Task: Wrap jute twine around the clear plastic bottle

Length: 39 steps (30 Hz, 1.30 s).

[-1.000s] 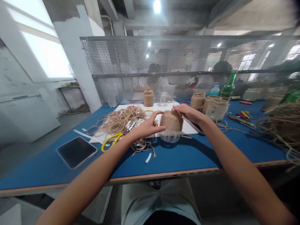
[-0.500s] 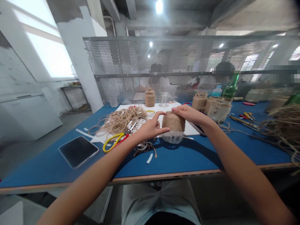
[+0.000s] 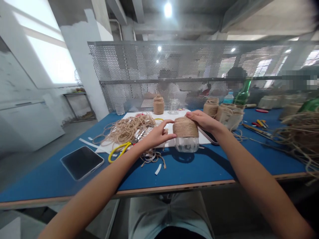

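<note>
A glass jar (image 3: 185, 127) in front of me is wrapped in brown jute twine over its upper part, and its clear bottom shows below. My right hand (image 3: 203, 120) grips it at the upper right, with the fingers partly behind the rim. At the left side, my left hand (image 3: 160, 132) has thumb and forefinger curved against the twine, one above the other. A shadow lies on the blue table (image 3: 199, 172) under the jar, which looks slightly raised. Yellow-handled scissors (image 3: 122, 149) lie beside my left forearm, next to a heap of loose twine (image 3: 132, 127).
A phone (image 3: 82, 162) lies at left, another phone (image 3: 210, 136) partly behind my right wrist. A twine-wrapped jar (image 3: 158, 105) and clear jar (image 3: 173, 106) stand by the perforated screen (image 3: 139, 66). More wrapped jars (image 3: 211, 107), a green bottle (image 3: 243, 93) and tangled twine (image 3: 294, 136) are at right.
The jar has shifted slightly right and turned or tilted, so more of its clear bottom shows. My left thumb has slid back from its front to its left edge.
</note>
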Tool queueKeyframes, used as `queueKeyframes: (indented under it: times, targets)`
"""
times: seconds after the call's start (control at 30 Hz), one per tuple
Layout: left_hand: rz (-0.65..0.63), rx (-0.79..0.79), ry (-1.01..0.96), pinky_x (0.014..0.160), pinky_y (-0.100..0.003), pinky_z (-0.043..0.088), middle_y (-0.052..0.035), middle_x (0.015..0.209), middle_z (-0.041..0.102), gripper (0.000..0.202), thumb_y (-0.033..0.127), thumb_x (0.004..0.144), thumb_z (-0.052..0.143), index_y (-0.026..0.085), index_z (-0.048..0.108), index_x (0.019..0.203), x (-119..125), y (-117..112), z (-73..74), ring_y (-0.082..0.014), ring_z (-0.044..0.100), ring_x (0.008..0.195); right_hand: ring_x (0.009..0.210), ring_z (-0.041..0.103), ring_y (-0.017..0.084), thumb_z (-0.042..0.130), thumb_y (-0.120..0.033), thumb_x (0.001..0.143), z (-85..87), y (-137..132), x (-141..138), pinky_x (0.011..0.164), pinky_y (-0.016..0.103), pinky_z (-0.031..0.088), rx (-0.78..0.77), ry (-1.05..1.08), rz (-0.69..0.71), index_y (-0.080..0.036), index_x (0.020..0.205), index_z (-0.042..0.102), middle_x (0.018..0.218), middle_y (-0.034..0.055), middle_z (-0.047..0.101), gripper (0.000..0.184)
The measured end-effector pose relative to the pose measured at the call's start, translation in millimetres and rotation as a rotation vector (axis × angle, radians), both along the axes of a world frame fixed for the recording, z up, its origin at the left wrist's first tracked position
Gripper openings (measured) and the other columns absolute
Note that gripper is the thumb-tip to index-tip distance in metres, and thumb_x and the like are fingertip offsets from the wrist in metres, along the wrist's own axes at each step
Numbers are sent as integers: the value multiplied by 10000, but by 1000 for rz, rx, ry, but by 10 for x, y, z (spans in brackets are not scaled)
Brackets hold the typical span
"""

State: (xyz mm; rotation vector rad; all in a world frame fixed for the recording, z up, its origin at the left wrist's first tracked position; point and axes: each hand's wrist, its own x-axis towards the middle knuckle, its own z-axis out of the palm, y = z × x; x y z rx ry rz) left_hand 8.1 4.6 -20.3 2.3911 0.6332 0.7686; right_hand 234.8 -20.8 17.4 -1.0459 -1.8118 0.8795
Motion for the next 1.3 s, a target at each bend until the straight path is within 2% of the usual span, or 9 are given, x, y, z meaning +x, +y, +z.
queueKeyframes:
  times: [0.2,0.37,0.43,0.53,0.73,0.97,1.1,1.2,1.3]
  targets:
    - [31,-6,-4,484,-187,238,109,490,281,536,382,801,543,194,321,1252,26,17,-48,-81,333,446,598,411,117,548,-492,751,-27,39,6,589,261,330,9,24,2,-139,590,539,604,-7,479,388]
    - [76,-42,-30,467,-189,234,107,481,285,409,453,803,517,180,417,1091,18,40,-42,-79,303,435,682,469,141,513,-491,778,-62,87,29,643,273,369,25,80,10,-145,672,566,711,24,543,365]
    - [106,-32,-6,469,-190,243,88,496,333,356,486,802,501,179,477,982,8,59,-35,-85,337,456,698,480,147,511,-493,779,-77,100,28,660,279,381,24,93,23,-150,682,565,727,29,552,361]
    - [136,45,91,517,-203,300,29,596,488,353,513,806,473,173,557,853,1,95,-44,-113,451,557,697,500,158,523,-511,762,-111,122,24,697,303,398,4,89,58,-151,678,566,702,31,559,372]
    - [145,181,274,590,-236,361,-36,764,622,401,500,853,382,177,591,965,25,81,-87,-175,557,697,711,503,170,564,-503,732,-117,140,79,703,307,394,-10,32,80,-146,641,574,663,30,559,369]
    - [288,398,424,592,-240,379,-59,820,658,493,563,873,271,197,571,1009,93,-83,-63,-206,605,752,531,315,93,478,-535,770,11,24,16,516,249,264,85,-238,-4,-160,534,455,542,-32,362,444]
    - [375,513,471,574,-239,372,-63,800,665,514,586,868,256,202,562,1019,124,-143,-60,-216,618,742,519,293,83,442,-550,782,49,-13,-51,492,246,213,106,-395,-29,-155,549,430,544,-37,328,458]
    - [381,520,428,553,-230,351,-39,744,657,506,596,860,270,209,585,943,121,-155,-55,-201,611,715,513,240,76,422,-541,798,62,-19,-36,480,251,168,162,-428,-56,-169,518,356,538,-46,265,470]
    - [327,525,365,546,-225,332,-27,731,642,460,543,880,297,198,594,813,106,-139,-57,-178,588,692,512,200,76,424,-538,801,68,-24,0,475,257,137,151,-420,-76,-181,503,301,535,-49,218,480]
